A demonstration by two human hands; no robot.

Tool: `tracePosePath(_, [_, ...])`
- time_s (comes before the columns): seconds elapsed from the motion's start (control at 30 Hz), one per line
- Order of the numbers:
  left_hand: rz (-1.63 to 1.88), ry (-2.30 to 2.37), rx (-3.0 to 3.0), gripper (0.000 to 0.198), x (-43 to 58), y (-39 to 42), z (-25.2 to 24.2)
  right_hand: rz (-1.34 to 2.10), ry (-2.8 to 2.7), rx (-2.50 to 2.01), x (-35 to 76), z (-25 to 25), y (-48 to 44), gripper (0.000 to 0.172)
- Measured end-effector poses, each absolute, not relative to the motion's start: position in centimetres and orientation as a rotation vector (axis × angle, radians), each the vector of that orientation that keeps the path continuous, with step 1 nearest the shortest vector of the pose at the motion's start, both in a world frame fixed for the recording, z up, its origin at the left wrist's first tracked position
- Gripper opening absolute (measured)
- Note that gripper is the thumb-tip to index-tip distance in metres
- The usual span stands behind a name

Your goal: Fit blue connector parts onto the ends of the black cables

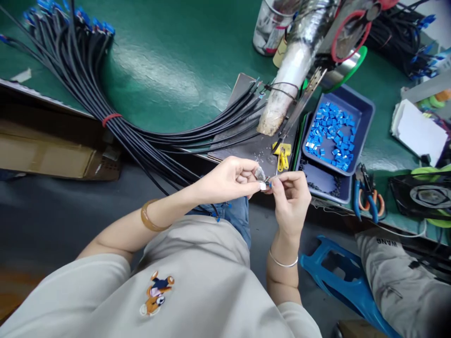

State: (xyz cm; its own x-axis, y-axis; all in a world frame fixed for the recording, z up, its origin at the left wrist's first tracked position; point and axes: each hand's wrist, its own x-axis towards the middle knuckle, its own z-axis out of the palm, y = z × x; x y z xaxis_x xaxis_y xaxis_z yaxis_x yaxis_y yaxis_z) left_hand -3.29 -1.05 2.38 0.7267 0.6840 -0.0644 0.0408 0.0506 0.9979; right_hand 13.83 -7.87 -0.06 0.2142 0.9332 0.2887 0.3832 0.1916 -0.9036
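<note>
My left hand (pixel 229 180) is closed in a pinch at the bench's near edge, gripping the end of a black cable (pixel 211 206) that runs under my wrist. My right hand (pixel 291 197) is closed too, its fingertips meeting the left hand's at a small blue piece (pixel 269 184) on the cable end. A thick bundle of black cables (pixel 105 108), tied with a red band, sweeps from the far left across the green bench (pixel 169 70) toward my hands. What exactly sits between my fingertips is too small to make out.
A dark blue tray (pixel 366 110) of small blue parts stands right of my hands, stacked on another tray. Blue-handled pliers (pixel 364 195) lie beside it. A foil-wrapped pipe (pixel 292 75) hangs over a grey mat. A cardboard box (pixel 45 155) sits below left. Another person's leg (pixel 398 277) is lower right.
</note>
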Motion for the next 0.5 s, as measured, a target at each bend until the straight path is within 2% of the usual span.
tracePosePath(0.17, [0.613, 0.702, 1.271, 0.012, -2.7, -1.3, 0.8, 0.177, -1.468, -1.456, 14.1, 1.1, -7.9, 0.004])
tracePosePath(0.23, [0.643, 0.692, 1.265, 0.012, -2.4, -1.4, 0.5, 0.083, -1.515, -1.454, 14.4, 1.9, -8.1, 0.012])
tracePosePath(0.33, [0.654, 0.658, 1.272, 0.013, -2.1, -1.3, 0.3, 0.137, -1.653, -1.470, 14.8, 2.6, -8.6, 0.022])
tracePosePath(0.5, [0.642, 0.649, 1.308, 0.011, -2.1, -1.3, -0.2, 0.301, -1.694, -1.531, 14.8, 2.2, -8.7, 0.020])
